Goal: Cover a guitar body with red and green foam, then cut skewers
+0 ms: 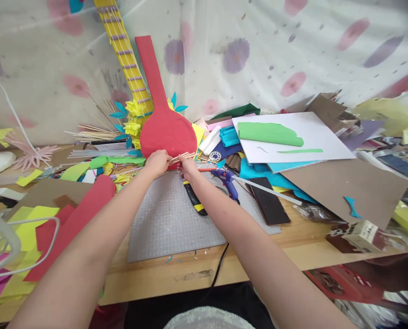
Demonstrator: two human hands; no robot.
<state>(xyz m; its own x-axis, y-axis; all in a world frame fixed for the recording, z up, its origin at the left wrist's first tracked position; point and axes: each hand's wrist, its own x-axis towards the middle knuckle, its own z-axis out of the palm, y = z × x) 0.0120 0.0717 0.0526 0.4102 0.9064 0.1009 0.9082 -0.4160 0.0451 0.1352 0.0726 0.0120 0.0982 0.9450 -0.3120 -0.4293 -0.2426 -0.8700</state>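
Observation:
My left hand [158,163] and my right hand [189,168] meet over the far edge of the grey cutting mat [163,219]. Both have their fingers closed on a few thin wooden sticks [182,157], which lie nearly level between them. Just behind stands a red guitar-like shape [168,132] with a round body and a long neck, leaning back. Close to my right wrist are a black and yellow cutter [194,198] and a purple glue gun [227,180] with a long clear glue stick [265,188].
A yellow stringed neck [125,50] with yellow paper flowers [133,119] leans against the curtain. To the right lie a phone [269,201], a white board [293,132] with green paper, and brown card [344,187]. Red paper [77,224] and a white cable [55,242] are at left.

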